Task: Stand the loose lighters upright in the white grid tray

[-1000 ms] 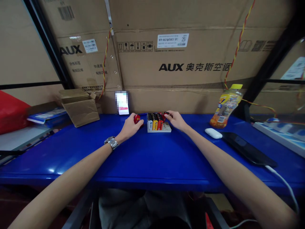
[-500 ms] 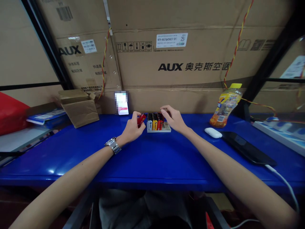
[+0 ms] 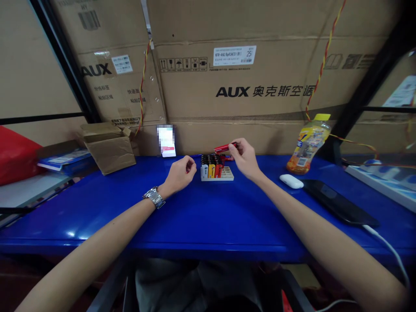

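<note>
A red lighter (image 3: 223,148) lies nearly level in the fingers of my right hand (image 3: 246,159), above the back right of a pale compartment tray (image 3: 224,178). Upright lighters fill the tray's left part; a white lighter (image 3: 204,170), a yellow lighter (image 3: 211,170) and a red-orange lighter (image 3: 219,170) show in front. Compartments at the tray's right front are vacant. More red lighters (image 3: 228,158) lie behind the tray, partly hidden. Just left of the tray, my left hand (image 3: 178,174) is closed, thumb and fingers curled together, with nothing visible in them.
A lit phone (image 3: 167,141) leans at the back, near an open cardboard box (image 3: 108,149). To the right stand a drink bottle (image 3: 307,145), a white earbud case (image 3: 291,181), a black phone (image 3: 338,201) on a cable, and a power strip (image 3: 380,184). Large cartons (image 3: 266,108) wall the back.
The red lighter that my left hand held is gone from it. My right hand, earlier without a visible lighter, now holds a red one above the tray.
</note>
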`<move>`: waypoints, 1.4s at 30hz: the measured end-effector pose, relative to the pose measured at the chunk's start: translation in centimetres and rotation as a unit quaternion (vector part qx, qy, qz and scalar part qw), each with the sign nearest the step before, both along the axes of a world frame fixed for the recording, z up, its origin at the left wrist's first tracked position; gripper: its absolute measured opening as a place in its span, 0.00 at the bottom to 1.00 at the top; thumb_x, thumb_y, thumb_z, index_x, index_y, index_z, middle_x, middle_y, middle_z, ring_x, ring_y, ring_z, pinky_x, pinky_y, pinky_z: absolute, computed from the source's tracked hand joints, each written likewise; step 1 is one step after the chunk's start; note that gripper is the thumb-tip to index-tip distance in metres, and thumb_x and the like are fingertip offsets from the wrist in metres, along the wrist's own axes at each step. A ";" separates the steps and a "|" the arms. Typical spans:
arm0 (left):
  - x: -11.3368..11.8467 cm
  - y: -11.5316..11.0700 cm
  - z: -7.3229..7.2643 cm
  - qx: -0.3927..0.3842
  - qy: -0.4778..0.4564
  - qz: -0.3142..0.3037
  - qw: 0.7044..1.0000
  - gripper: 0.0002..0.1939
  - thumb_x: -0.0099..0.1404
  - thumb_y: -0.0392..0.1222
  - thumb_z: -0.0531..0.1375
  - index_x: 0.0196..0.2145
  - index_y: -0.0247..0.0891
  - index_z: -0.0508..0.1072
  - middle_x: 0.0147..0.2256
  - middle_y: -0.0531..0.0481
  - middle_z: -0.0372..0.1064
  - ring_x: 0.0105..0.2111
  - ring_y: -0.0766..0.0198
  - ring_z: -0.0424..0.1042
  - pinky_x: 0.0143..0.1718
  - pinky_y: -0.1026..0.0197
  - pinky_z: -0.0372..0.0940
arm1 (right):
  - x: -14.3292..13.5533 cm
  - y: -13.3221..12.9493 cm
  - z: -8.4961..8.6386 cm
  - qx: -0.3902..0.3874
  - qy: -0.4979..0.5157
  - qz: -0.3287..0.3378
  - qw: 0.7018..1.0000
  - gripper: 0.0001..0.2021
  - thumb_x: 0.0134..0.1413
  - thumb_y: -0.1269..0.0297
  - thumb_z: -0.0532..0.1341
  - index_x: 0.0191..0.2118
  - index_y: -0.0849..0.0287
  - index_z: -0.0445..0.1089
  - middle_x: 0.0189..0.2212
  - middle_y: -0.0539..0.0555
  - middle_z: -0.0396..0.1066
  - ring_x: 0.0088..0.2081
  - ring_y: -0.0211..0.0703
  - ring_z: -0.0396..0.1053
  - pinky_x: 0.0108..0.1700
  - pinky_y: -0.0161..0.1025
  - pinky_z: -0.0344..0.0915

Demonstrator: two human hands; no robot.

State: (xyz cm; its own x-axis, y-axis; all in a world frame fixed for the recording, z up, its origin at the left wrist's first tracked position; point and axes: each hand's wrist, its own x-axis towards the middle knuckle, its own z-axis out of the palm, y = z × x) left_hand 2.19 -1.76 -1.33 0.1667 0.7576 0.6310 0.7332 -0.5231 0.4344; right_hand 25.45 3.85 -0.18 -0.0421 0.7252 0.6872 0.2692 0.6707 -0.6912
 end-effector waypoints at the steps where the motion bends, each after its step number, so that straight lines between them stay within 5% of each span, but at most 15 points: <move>1: -0.4 0.4 -0.3 -0.004 0.022 0.026 0.999 0.01 0.61 0.36 0.54 0.31 0.39 0.65 0.28 0.48 0.69 0.27 0.62 0.67 0.31 0.60 0.60 | 0.7 0.5 -0.3 -0.008 0.006 -0.012 1.000 0.14 0.55 0.49 0.57 0.36 0.56 0.63 0.25 0.50 0.62 0.26 0.39 0.60 0.29 0.37 0.58; 9: -2.1 1.7 -2.2 -0.084 0.173 0.157 0.969 0.11 0.60 0.48 0.56 0.33 0.37 0.68 0.32 0.40 0.66 0.34 0.52 0.66 0.34 0.55 0.59 | 2.3 2.2 -2.1 -0.023 -0.128 -0.012 0.991 0.10 0.51 0.55 0.60 0.29 0.57 0.65 0.22 0.50 0.67 0.24 0.38 0.60 0.28 0.37 0.56; 20: -1.8 1.1 -1.9 -0.121 0.212 0.143 0.959 0.12 0.61 0.48 0.55 0.37 0.37 0.70 0.33 0.39 0.67 0.33 0.51 0.68 0.33 0.53 0.60 | 1.5 1.7 -2.3 0.009 -0.246 0.040 0.968 0.10 0.58 0.57 0.55 0.43 0.55 0.62 0.24 0.49 0.70 0.24 0.40 0.65 0.31 0.38 0.60; 26: -1.3 0.7 -1.0 -0.185 0.242 0.156 0.940 0.14 0.63 0.47 0.52 0.40 0.35 0.67 0.40 0.35 0.69 0.39 0.46 0.70 0.35 0.51 0.61 | 2.9 3.4 -2.2 0.029 -0.294 -0.087 0.951 0.19 0.63 0.61 0.46 0.57 0.59 0.57 0.36 0.59 0.71 0.39 0.52 0.68 0.43 0.49 0.62; 30: -1.2 0.6 -0.6 -0.198 0.202 0.147 0.948 0.13 0.64 0.45 0.52 0.42 0.33 0.65 0.37 0.36 0.71 0.34 0.51 0.71 0.31 0.55 0.60 | 3.6 5.0 -3.7 -0.037 -0.445 -0.199 0.873 0.22 0.62 0.58 0.47 0.58 0.55 0.63 0.51 0.67 0.64 0.52 0.64 0.59 0.48 0.58 0.58; 34: -1.3 0.6 -0.3 -0.159 0.136 0.141 0.968 0.10 0.64 0.43 0.54 0.41 0.34 0.64 0.31 0.41 0.71 0.28 0.56 0.70 0.27 0.59 0.57 | 3.4 5.0 -4.4 -0.081 -0.520 -0.201 0.826 0.23 0.63 0.52 0.46 0.58 0.46 0.65 0.58 0.63 0.59 0.56 0.68 0.53 0.50 0.62 0.55; 38: -1.2 0.8 -0.1 -0.070 0.084 0.105 0.988 0.07 0.61 0.37 0.57 0.38 0.34 0.67 0.33 0.43 0.70 0.30 0.60 0.68 0.31 0.59 0.60 | 3.4 4.6 -4.1 -0.023 -0.510 -0.190 0.838 0.21 0.63 0.54 0.47 0.47 0.55 0.73 0.53 0.63 0.65 0.54 0.63 0.55 0.49 0.58 0.55; 42: -1.0 0.9 -0.4 -0.005 0.076 0.076 0.994 0.09 0.58 0.31 0.55 0.38 0.34 0.70 0.31 0.46 0.67 0.29 0.62 0.66 0.33 0.59 0.62 | 3.6 4.8 -4.4 -0.030 -0.504 -0.173 0.846 0.21 0.62 0.57 0.47 0.56 0.56 0.64 0.57 0.61 0.63 0.54 0.63 0.55 0.48 0.58 0.55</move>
